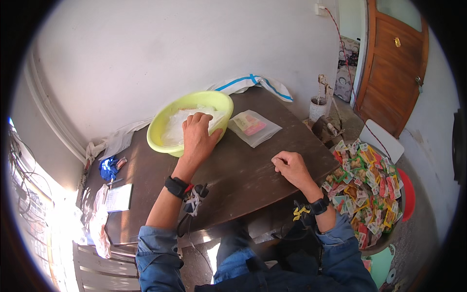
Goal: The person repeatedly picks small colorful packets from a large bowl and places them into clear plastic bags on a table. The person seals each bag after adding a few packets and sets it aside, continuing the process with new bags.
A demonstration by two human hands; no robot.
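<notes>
My left hand [200,135] hovers at the near rim of a yellow-green plastic basin [157,125]. Its thumb is spread from the fingers and I see nothing held in it. Clear plastic bags [176,126] fill the basin in a loose pile, partly hidden behind this hand. My right hand [293,168] is over the right side of the dark wooden table [233,184], fingers curled together, with no object showing in it. Between the basin and the right hand lies a translucent bag [255,127] with a pink and yellow printed packet inside.
A large tub of small wrapped snack packets [366,186] stands right of the table. On the table's left are a notepad [119,198], a blue crumpled item [108,168] and a pale cloth [99,221]. A red cord [344,51] hangs near the wooden door [392,69].
</notes>
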